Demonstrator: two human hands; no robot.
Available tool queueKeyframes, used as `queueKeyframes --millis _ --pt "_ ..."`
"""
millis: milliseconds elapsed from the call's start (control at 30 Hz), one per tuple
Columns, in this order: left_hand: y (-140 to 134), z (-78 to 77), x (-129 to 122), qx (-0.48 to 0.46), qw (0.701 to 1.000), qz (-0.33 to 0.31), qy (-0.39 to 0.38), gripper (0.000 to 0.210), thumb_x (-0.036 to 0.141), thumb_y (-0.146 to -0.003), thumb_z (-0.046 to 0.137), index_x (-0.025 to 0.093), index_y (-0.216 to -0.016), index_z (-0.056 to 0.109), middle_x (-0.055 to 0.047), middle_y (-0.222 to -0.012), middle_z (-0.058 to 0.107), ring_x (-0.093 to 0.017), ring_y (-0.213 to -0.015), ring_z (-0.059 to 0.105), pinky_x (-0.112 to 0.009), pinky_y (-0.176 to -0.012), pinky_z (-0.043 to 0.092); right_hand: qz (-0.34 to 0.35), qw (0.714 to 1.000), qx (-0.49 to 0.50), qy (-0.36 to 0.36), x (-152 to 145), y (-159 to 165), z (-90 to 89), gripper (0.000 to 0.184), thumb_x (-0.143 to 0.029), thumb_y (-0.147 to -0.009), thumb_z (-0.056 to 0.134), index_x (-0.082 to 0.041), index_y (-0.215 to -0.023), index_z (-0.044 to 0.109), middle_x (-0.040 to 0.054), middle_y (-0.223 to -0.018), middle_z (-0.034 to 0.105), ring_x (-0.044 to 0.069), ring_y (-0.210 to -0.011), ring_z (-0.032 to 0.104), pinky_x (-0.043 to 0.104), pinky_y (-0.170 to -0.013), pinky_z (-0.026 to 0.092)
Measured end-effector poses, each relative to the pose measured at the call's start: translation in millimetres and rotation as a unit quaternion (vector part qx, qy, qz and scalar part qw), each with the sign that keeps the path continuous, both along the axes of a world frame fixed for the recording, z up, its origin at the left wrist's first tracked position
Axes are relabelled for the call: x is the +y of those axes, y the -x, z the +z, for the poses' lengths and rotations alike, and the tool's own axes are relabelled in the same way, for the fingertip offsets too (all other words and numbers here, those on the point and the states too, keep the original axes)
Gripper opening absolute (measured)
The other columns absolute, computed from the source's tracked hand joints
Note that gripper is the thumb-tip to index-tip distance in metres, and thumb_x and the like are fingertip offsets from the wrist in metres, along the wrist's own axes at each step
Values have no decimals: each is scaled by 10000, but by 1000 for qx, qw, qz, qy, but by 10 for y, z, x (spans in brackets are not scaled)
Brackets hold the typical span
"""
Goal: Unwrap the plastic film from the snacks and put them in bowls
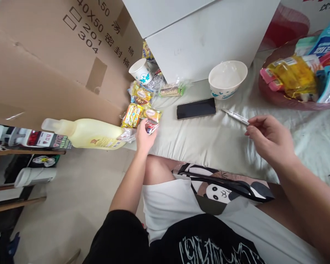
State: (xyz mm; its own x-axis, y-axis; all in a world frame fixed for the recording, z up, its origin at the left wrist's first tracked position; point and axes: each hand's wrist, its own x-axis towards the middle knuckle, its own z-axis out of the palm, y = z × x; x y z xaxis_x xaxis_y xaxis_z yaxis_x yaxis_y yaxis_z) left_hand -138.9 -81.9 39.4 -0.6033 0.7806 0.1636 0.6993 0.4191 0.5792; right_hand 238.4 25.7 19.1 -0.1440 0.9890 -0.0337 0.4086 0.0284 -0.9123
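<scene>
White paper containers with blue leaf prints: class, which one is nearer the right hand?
The wide bowl, right of the black phone; the other, a narrower cup, sits farther left, among snack packets beside the cardboard box.

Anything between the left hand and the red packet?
Nothing visible: the left hand is right at the red packet, fingers against it. The yellow snack packs lie just beyond, not between.

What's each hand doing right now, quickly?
Left hand: closed, holding a red-and-white packet.
Right hand: closed, fingertips holding one end of a slim, pen-like tool.
</scene>
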Motion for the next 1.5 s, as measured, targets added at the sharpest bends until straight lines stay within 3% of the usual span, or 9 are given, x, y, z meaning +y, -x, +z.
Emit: queueKeyframes --millis 133,233,367,600,867,1033,1133,1300,1500 --pt "-423 244 -101 -280 946 -13 -162 536 434 -782 755 307 -1265 559 -82 -1378 637 -282 -1339 581 -452 -1080 510 11 985 -140 -101 41 -75 23 144 -278 -836 583 -251 -964 644 117 -936 697 323 -875 654 459 -780 490" --pt "-814 293 42 -568 816 -34 -98 488 606 -821 653 315 -1211 609 -69 -1349 675 -337 -1326 593 -564 -981 566 35 951 -265 -155 108 -99 -34 262 -288 -833 621 -207 -1076 672 205 -1102 674 407 -1052 596 535 -865 462" --pt "-1198 119 481 -701 708 -82 -31 451 555 -822 642 280 -1179 643 -66 -1348 678 -342 -1300 612 -551 -966 590 54 945 -296 -129 167 -152 -133 232 -312 -849 609 -198 -1028 703 168 -981 657 375 -993 595 518 -845 472" --pt "-1356 -223 832 -681 721 -127 -4 502 189 -676 743 283 -1160 645 -22 -1255 716 -227 -1163 681 -404 -996 586 61 974 -173 -131 51 -239 38 235 -299 -926 505 -229 -1058 686 112 -1005 686 267 -881 658 405 -775 512" --pt "-1220 -213 739 -671 736 -71 -54 407 250 -707 760 288 -1090 627 4 -1102 716 -173 -980 696 -312 -838 609 -4 984 -163 -70 103 -180 174 228 -351 -889 547 -226 -999 703 47 -708 650 213 -619 585 370 -628 476" --pt "-1125 -174 751 -597 790 -119 -73 714 272 -625 865 364 -1275 581 -9 -1121 687 -146 -773 640 -238 -553 502 -76 992 -96 -16 74 -152 172 217 -377 -751 702 -268 -939 694 38 -743 656 198 -562 557 359 -534 439" --pt "-1069 -193 786 -564 810 -126 -99 619 343 -639 889 338 -1189 605 16 -897 665 -120 -644 575 -240 -536 452 -112 994 8 18 79 -99 153 223 -366 -692 774 -301 -877 668 35 -750 652 213 -594 575 367 -530 429" --pt "-1064 -146 809 -653 737 -148 -95 448 357 -626 901 262 -959 618 36 -850 646 -124 -762 645 -240 -684 520 -95 952 275 95 173 -49 179 257 -345 -698 767 -300 -742 518 -6 -706 481 175 -583 486 373 -554 410" --pt "-1081 -127 744 -765 606 -198 94 555 337 -695 783 301 -1220 609 -59 -1144 721 -320 -978 732 -402 -720 588 -47 952 265 147 246 -105 220 78 -392 -852 538 -333 -896 560 -5 -741 386 159 -542 300 342 -522 313"
